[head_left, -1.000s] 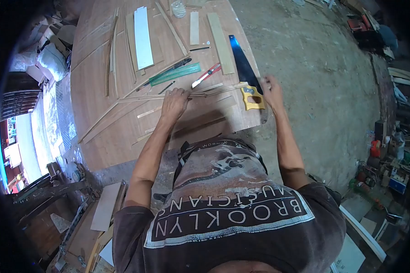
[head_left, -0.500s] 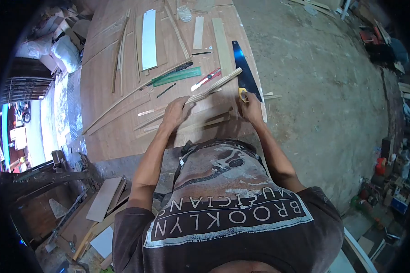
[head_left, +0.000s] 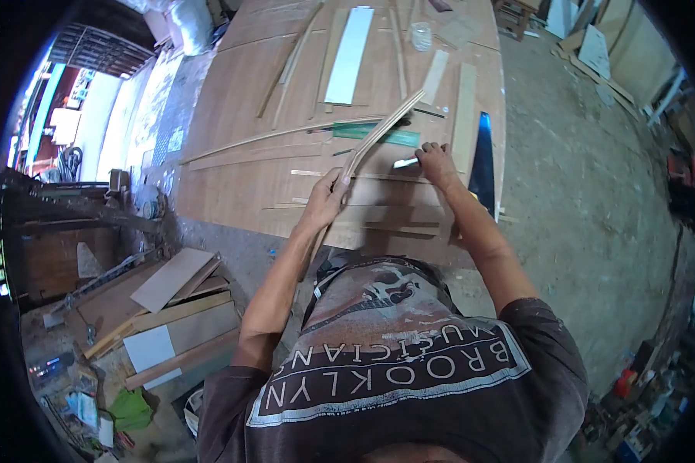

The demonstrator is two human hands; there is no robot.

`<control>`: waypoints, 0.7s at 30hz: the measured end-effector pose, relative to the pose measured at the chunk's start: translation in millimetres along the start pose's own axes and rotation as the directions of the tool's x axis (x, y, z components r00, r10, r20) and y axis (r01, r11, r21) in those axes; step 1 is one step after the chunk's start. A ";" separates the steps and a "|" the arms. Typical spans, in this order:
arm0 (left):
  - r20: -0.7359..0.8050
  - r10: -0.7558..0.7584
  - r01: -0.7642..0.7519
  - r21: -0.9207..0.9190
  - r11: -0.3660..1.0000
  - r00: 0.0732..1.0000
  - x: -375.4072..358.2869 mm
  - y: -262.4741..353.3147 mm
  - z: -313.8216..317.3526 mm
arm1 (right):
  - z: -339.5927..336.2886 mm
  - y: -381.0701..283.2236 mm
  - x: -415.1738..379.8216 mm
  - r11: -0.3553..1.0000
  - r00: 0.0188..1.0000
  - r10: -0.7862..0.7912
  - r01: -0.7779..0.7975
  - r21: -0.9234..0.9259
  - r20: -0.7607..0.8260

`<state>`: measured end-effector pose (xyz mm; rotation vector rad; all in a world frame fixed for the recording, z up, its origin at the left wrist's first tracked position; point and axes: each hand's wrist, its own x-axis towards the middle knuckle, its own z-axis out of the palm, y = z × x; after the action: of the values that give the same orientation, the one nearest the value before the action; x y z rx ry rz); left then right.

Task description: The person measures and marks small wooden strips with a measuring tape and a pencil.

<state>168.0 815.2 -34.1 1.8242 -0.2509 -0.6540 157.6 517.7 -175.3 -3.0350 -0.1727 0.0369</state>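
Note:
My left hand [head_left: 328,199] is closed around a bundle of thin wooden strips [head_left: 378,133], which slants up to the right over the table. In my right hand [head_left: 438,163] is the utility knife [head_left: 404,163], its pale end pointing left. Right of that hand lies the handsaw [head_left: 483,166], its yellow handle partly hidden by my forearm. A green translucent piece [head_left: 398,137] rests behind the bundle.
The wooden table [head_left: 232,189] bears a long white strip [head_left: 350,55], a pale board [head_left: 463,116], thin strips and a clear round container [head_left: 421,35]. Scrap boards [head_left: 174,289] lie on the floor at lower left.
My right hand has left the saw's handle and now holds the utility knife. The strip bundle has been lifted and turned more upright in my left hand. The camera view has shifted.

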 end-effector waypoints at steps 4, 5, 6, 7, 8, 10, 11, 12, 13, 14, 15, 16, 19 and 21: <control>-0.086 -0.009 -0.009 -0.199 0.980 0.996 -1.5 7.2 -12.8 | 3.8 -2.2 10.9 0.999 0.997 -0.002 0.005 -0.039 0.079; -0.090 -0.033 0.008 -0.271 0.963 0.995 2.1 4.4 -17.6 | 3.0 -3.5 11.1 1.000 0.999 0.008 -0.007 -0.021 0.044; -0.089 -0.055 0.022 -0.340 0.940 0.995 7.2 1.8 -22.4 | -1.9 -4.8 12.9 1.000 0.994 0.011 -0.010 -0.010 0.109; -0.085 -0.050 0.018 -0.341 0.940 0.995 12.8 -0.6 -26.2 | -6.4 -7.4 13.0 1.000 0.994 0.015 -0.014 -0.014 0.106; -0.132 -0.017 -0.027 -0.324 0.946 0.991 18.5 -3.2 -29.1 | -10.2 -10.8 10.4 0.999 0.999 -0.046 0.046 0.003 -0.022; -0.159 0.023 -0.071 -0.304 0.950 0.987 35.9 -14.5 -37.4 | -25.9 -21.1 4.1 0.996 0.985 -0.085 0.087 0.008 -0.151; -0.176 0.077 -0.125 -0.278 0.952 0.981 47.2 -22.0 -42.7 | -36.3 -29.6 2.2 0.990 0.973 -0.031 0.061 0.124 -0.231; -0.191 0.132 -0.179 -0.254 0.951 0.973 57.1 -25.7 -46.3 | -50.8 -40.5 0.0 0.970 0.952 0.031 0.044 0.237 -0.303; -0.174 0.138 -0.180 -0.259 0.949 0.975 63.7 -21.3 -47.8 | -67.1 -53.3 -3.6 0.973 0.952 0.046 0.027 0.231 -0.302; -0.179 0.145 -0.190 -0.270 0.944 0.973 69.8 -12.5 -48.7 | -84.9 -68.2 -6.7 0.850 0.937 0.210 -0.034 0.526 -0.279; -0.183 0.151 -0.198 -0.280 0.939 0.972 75.3 -4.3 -48.5 | -98.0 -83.0 -9.5 0.635 0.909 0.360 -0.075 0.769 -0.210; -0.183 0.170 -0.227 -0.358 0.906 0.968 82.2 2.4 -46.5 | -105.3 -95.2 -10.1 0.517 0.883 0.442 -0.110 0.849 -0.155; -0.175 0.219 -0.277 -0.471 0.838 0.960 108.3 16.2 -40.4 | -129.6 -127.2 -3.9 0.257 0.853 0.520 -0.198 0.946 0.038; -0.165 0.295 -0.338 -0.445 0.829 0.941 124.6 24.0 -31.9 | -113.3 -133.1 6.5 0.296 0.846 0.531 -0.135 0.945 -0.045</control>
<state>291.6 773.4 -43.5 1.2994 -0.2990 -0.3543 152.5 638.7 -49.2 -1.7825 0.4236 -0.2930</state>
